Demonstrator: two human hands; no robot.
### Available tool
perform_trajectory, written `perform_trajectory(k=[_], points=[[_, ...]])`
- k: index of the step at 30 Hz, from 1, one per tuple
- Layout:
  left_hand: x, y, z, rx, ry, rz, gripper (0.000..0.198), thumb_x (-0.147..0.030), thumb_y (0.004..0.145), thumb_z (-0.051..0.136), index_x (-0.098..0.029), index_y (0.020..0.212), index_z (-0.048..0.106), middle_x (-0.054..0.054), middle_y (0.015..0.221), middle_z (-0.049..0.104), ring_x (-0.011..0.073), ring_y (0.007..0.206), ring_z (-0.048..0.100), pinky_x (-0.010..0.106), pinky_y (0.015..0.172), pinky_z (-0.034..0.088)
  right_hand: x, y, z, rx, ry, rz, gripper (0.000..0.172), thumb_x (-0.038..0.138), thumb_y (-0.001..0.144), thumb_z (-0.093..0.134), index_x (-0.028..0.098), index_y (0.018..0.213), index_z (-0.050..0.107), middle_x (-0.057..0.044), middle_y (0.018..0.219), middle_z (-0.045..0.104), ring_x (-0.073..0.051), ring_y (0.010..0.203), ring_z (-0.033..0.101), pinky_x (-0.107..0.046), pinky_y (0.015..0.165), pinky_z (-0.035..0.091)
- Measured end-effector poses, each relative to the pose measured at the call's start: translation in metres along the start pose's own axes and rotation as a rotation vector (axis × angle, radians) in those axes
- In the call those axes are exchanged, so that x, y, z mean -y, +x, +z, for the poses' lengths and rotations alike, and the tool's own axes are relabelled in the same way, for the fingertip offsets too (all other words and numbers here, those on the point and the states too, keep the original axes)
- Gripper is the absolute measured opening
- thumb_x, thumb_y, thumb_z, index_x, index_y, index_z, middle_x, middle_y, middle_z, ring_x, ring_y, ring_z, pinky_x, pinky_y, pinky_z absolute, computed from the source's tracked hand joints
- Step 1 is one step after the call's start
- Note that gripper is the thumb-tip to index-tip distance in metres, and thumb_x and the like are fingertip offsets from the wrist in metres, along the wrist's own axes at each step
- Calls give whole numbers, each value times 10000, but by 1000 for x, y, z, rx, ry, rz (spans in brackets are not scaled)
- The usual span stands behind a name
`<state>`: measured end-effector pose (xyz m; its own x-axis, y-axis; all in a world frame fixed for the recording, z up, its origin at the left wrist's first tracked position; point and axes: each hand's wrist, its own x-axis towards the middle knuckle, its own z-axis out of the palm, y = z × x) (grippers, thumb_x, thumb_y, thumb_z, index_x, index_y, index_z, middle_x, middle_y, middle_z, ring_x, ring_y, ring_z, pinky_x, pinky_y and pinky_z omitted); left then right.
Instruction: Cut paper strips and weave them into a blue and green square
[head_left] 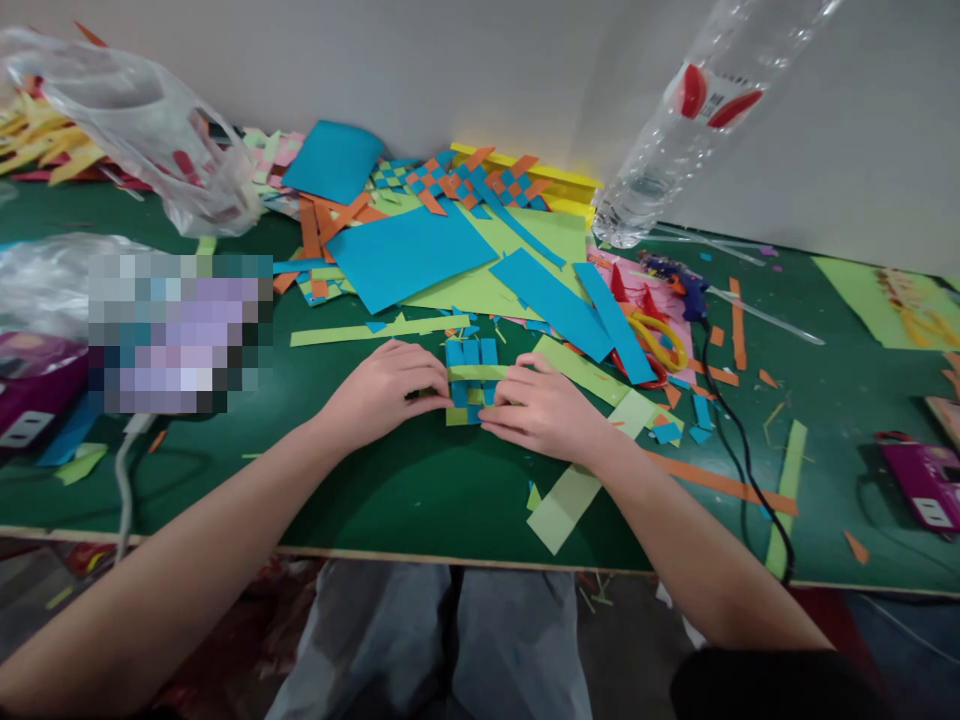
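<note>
Grey wall (420, 60) behind, dark-green bench (420, 500) littered with paper offcuts. What's being worked?

– Small checkered mat of blue and light-green paper strips (472, 392). On the bench near the front edge, between the hands.

– Step?

– Looks like weaving. One narrow light-green paper strip (477, 373) lies across three upright blue ends at the mat's far side. I'd call it lining up that row.

– Next move calls for?

– My read: pin the mat, slide the strip snug against the checkered rows, keep blue ends straight. Risk: thin paper could skew or crease.

– Hand state?

– Left hand (394, 390): thumb and fingertips pinching the mat's left edge. Right hand (534, 405): fingers curled, gripping the mat's right side. Can't tell if the strip's end is in that grip; fingers cover it.

– So mat relative to hands?

– Touching both, flanked. Left's fingertips at its left edge, right overlaps its right part.

– Stock?

– Large blue paper sheet (412, 250) just beyond, yellow-handled scissors (664, 340) off to the right.
</note>
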<state>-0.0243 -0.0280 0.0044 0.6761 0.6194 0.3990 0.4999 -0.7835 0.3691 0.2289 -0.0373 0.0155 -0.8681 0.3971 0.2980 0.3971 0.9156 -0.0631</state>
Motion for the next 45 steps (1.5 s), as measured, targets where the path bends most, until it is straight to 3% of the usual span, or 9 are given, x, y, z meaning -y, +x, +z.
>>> perform_trajectory(k=[9,16,21,25,38,45], points=[[-2,-1,1,-18,-24,26,142,-315,883,624,-186,836,660,30,919,694,157,869,645,306,799,478,0,0,-1,29,17,4,320,293,993,415,189,964,716,-33,772,655,-156,757,534,-367,884,311],[-9,0,1,-66,174,86,114,-297,896,607,-211,900,682,32,984,706,196,986,616,358,859,456,0,0,3,-12,78,7,309,344,981,445,184,965,709,-21,744,660,-151,732,547,-358,859,337],[-17,1,3,-23,307,149,156,-305,904,588,-219,937,714,48,1112,687,244,1098,576,411,920,426,-4,-2,-3,-120,155,147,300,353,950,507,171,802,693,-24,693,666,-142,686,560,-329,778,367],[-16,1,3,18,319,120,186,-321,911,571,-234,962,727,55,1178,657,263,1152,535,423,942,424,-13,-7,-6,-130,83,240,271,355,943,524,184,839,706,-28,725,689,-154,700,579,-331,739,369],[-12,0,6,79,293,108,220,-336,923,545,-232,1030,707,79,1220,625,285,1191,492,448,962,419,-13,-7,1,72,51,283,370,430,936,527,154,1126,684,-64,862,736,-176,719,614,-324,682,360],[-12,0,7,93,261,85,214,-329,915,555,-238,1036,706,76,1237,619,287,1209,483,455,968,417,-13,-4,0,132,99,287,326,393,940,532,152,1086,696,-57,839,737,-177,704,612,-316,683,344]])
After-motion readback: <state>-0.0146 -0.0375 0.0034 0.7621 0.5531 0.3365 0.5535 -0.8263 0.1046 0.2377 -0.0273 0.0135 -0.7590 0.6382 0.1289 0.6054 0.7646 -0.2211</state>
